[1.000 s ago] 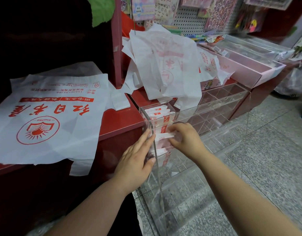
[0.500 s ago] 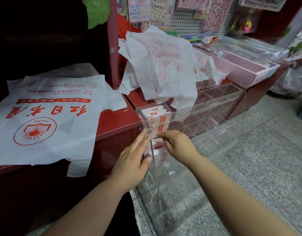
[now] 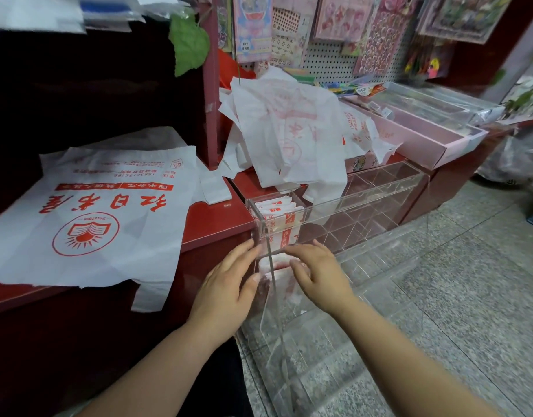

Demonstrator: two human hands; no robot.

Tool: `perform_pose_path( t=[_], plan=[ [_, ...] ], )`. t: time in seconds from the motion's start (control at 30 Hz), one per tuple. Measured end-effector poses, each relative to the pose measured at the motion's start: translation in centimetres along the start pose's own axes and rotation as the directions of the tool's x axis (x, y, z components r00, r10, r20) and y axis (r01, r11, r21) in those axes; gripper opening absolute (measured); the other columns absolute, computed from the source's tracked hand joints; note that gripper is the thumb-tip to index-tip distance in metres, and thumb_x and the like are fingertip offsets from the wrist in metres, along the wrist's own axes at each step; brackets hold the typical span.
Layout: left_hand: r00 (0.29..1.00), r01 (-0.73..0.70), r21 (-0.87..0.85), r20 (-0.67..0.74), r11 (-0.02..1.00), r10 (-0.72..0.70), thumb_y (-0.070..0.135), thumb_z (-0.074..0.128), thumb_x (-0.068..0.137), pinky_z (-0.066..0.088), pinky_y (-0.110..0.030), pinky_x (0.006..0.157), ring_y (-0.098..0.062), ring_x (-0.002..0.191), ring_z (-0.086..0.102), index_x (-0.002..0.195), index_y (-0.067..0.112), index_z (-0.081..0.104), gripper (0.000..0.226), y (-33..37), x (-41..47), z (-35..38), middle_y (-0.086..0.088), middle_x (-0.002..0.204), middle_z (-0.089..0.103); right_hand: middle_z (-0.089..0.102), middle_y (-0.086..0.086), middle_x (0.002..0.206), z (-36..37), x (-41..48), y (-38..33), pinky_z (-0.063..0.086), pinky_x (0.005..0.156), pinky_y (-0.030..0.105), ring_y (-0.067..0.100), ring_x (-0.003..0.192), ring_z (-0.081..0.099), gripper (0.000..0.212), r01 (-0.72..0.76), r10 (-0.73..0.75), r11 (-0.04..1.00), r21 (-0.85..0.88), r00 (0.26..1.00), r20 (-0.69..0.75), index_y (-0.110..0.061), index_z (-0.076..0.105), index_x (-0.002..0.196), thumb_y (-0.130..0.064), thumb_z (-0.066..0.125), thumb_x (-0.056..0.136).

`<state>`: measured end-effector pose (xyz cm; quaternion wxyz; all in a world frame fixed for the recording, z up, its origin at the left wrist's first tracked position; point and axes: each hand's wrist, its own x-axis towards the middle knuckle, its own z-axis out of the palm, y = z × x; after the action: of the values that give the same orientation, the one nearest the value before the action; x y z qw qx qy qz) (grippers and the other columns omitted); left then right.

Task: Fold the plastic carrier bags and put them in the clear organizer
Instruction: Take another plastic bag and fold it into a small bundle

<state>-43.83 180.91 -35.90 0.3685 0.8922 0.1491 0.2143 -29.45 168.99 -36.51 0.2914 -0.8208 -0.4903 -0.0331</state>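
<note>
Both forearms reach forward and meet at the near corner of the tall clear acrylic organizer (image 3: pixel 364 206). Left hand (image 3: pixel 226 285): fingers straight and together, laid flat against the organizer's left outer wall, holding nothing. Right hand (image 3: pixel 321 276): palm down at the organizer's front wall, fingers relaxed and slightly bent, thumb toward the corner edge, also gripping nothing. Folded white carrier bags with red print (image 3: pixel 278 213) stand packed in the organizer's nearest left compartment; its other compartments show only dividers. Left of the organizer, a flat white plastic carrier bag with a red round emblem (image 3: pixel 88 218) lies spread on the dark red counter (image 3: pixel 220 224). Behind the organizer rests a loose heap of unfolded white bags (image 3: pixel 289 136). Right of that heap sits a long pink tray (image 3: pixel 421 139). Speckled grey stone floor (image 3: pixel 454 281) lies beneath.
</note>
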Motion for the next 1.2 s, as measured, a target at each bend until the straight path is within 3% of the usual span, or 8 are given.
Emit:
perform_pose_path(
  t=[0.17, 0.33, 0.43, 0.53, 0.67, 0.83, 1.03, 1.2],
  plan=[
    [0.931, -0.124, 0.320, -0.290, 0.939, 0.221, 0.024, 0.041, 0.080, 0.041, -0.039, 0.085, -0.011, 0.095, 0.054, 0.088, 0.009, 0.074, 0.037, -1.8, -2.0, -6.6, -0.004, 0.096, 0.070, 0.067, 0.006, 0.074, -2.0, 0.9, -3.4, 0.041, 0.070, 0.025, 0.012, 0.072, 0.051, 0.031, 0.129, -0.146, 0.989, -0.070, 0.923, -0.356, -0.004, 0.068, 0.084, -0.019, 0.042, 0.076],
    [0.923, 0.364, 0.514, -0.308, 0.777, -0.229, 0.037, 0.043, 0.095, 0.019, -0.040, 0.111, -0.027, 0.135, 0.031, 0.140, 0.014, 0.039, 0.051, -4.3, -3.0, -13.1, -0.008, 0.147, 0.035, 0.068, 0.007, 0.078, -0.3, 3.6, -9.4, 0.039, 0.071, 0.020, 0.015, 0.076, 0.056, 0.032, 0.245, -0.247, 0.969, -0.036, 0.938, -0.241, -0.005, 0.068, 0.087, -0.022, 0.043, 0.075],
    [0.919, 0.385, 0.630, -0.193, 0.675, -0.344, 0.053, 0.022, 0.095, 0.007, -0.031, 0.114, -0.017, 0.142, 0.010, 0.148, 0.025, 0.014, 0.060, -5.4, -3.9, -14.4, 0.004, 0.155, 0.012, 0.070, 0.004, 0.081, 1.2, 5.8, -12.2, 0.045, 0.073, 0.022, 0.021, 0.077, 0.063, 0.033, 0.295, -0.298, 0.955, -0.040, 0.950, -0.098, -0.009, 0.069, 0.086, -0.026, 0.044, 0.074],
    [0.925, 0.368, 0.609, -0.168, 0.702, -0.340, 0.059, 0.018, 0.094, 0.012, -0.029, 0.112, -0.012, 0.139, 0.019, 0.144, 0.028, 0.029, 0.060, -5.8, -4.4, -15.9, 0.007, 0.151, 0.024, 0.070, 0.009, 0.083, 2.2, 8.0, -14.4, 0.045, 0.077, 0.030, 0.028, 0.077, 0.066, 0.035, 0.305, -0.306, 0.952, -0.032, 0.952, -0.020, -0.004, 0.070, 0.086, -0.025, 0.044, 0.075],
    [0.926, 0.370, 0.648, -0.199, 0.666, -0.320, 0.062, 0.015, 0.091, 0.013, -0.030, 0.111, -0.008, 0.122, 0.043, 0.121, 0.027, 0.053, 0.060, -7.0, -5.6, -19.1, 0.012, 0.130, 0.050, 0.064, 0.014, 0.111, 2.9, 10.6, -16.2, 0.034, 0.092, 0.031, 0.032, 0.107, 0.055, 0.036, 0.222, -0.220, 0.974, -0.039, 0.974, 0.050, -0.002, 0.063, 0.111, -0.023, 0.048, 0.086],
    [0.940, 0.319, 0.624, -0.113, 0.713, -0.322, 0.057, 0.042, 0.089, 0.003, -0.021, 0.109, -0.003, 0.118, 0.042, 0.115, 0.026, 0.048, 0.041, -9.1, -6.7, -22.8, 0.019, 0.117, 0.044, 0.044, 0.006, 0.139, 4.7, 13.5, -17.4, 0.027, 0.102, 0.033, 0.027, 0.126, 0.037, 0.056, -0.077, 0.099, 0.987, -0.144, 0.983, 0.152, -0.012, 0.037, 0.138, -0.036, 0.054, 0.089],
    [0.947, 0.306, 0.553, -0.093, 0.775, -0.307, 0.074, 0.007, 0.048, 0.001, -0.023, 0.110, 0.002, 0.122, 0.038, 0.119, 0.031, 0.047, 0.092, -10.6, -6.6, -23.9, 0.025, 0.121, 0.038, 0.053, 0.006, 0.126, 5.3, 16.3, -18.0, 0.028, 0.100, 0.036, 0.026, 0.121, 0.041, 0.051, -0.296, 0.347, 0.923, -0.247, 0.916, 0.200, -0.015, 0.041, 0.132, -0.040, 0.053, 0.089],
    [0.942, 0.311, 0.543, -0.066, 0.780, -0.329, 0.068, 0.038, 0.064, -0.001, -0.025, 0.111, 0.002, 0.129, 0.032, 0.123, 0.031, 0.050, 0.071, -11.3, -5.8, -25.1, 0.019, 0.133, 0.043, 0.063, 0.002, 0.112, 5.3, 17.1, -17.9, 0.025, 0.101, 0.034, 0.021, 0.110, 0.053, 0.041, -0.309, 0.351, 0.933, -0.183, 0.890, 0.290, -0.018, 0.049, 0.126, -0.019, 0.054, 0.086]
  ],
)
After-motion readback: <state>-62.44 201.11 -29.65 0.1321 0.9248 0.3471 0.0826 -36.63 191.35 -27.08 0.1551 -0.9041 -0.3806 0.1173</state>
